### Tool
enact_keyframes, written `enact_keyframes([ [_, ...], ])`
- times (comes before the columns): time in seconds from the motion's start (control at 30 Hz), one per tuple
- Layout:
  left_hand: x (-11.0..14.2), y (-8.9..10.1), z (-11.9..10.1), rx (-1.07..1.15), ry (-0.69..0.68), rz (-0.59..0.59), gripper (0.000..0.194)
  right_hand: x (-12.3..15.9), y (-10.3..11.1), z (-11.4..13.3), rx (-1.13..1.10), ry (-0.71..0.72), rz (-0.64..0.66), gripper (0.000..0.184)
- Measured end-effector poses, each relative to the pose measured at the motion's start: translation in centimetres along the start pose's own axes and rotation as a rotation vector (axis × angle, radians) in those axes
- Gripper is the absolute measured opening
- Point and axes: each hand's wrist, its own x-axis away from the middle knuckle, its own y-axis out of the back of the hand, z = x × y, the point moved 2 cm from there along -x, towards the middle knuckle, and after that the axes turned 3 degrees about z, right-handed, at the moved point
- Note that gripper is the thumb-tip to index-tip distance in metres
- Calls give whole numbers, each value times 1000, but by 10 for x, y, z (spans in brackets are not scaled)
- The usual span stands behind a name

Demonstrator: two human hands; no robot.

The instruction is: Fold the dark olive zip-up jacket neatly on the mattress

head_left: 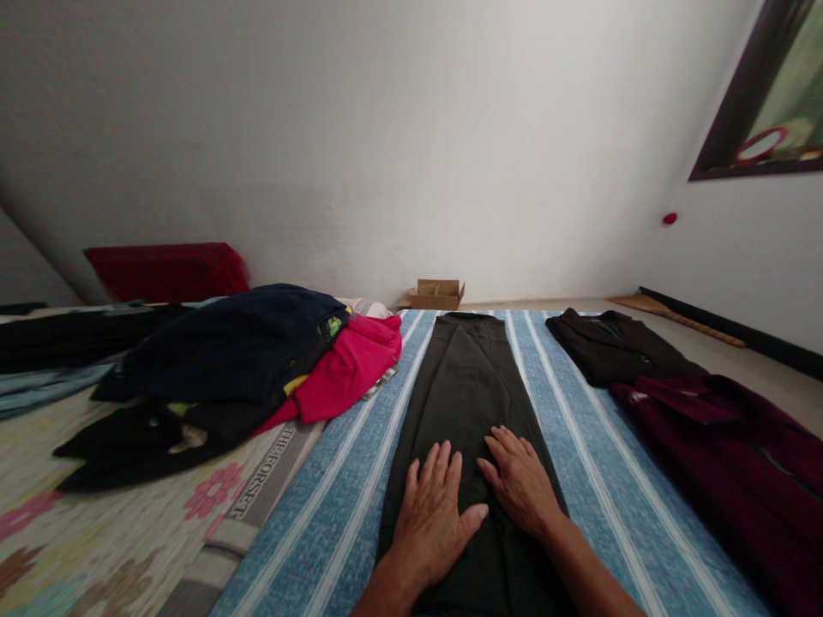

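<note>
A pair of dark grey-green trousers [466, 386] lies lengthwise in front of me, folded into a long strip with its waistband at the far end. On its left part rests my left hand [434, 514], palm down with the thumb spread to the side. My right hand [518, 480] lies flat on the right part, fingers stretched out. Neither hand grasps anything. Beneath the trousers is a blue sheet with white stripes [347, 480]. My forearms cover some of the near end of the cloth.
Left of the sheet, clothes in navy [225, 343], black and pink [351, 368] are heaped on a floral cover [129, 540]. At right lie a folded dark brown garment [617, 347] and a maroon garment [726, 454]. A cardboard box [437, 296] stands by the wall.
</note>
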Motion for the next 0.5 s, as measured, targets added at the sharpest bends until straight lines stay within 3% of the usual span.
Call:
enact_keyframes([
  [0.5,0,0,0,9,3,11,72,1,2,2,-5,-3,12,46],
])
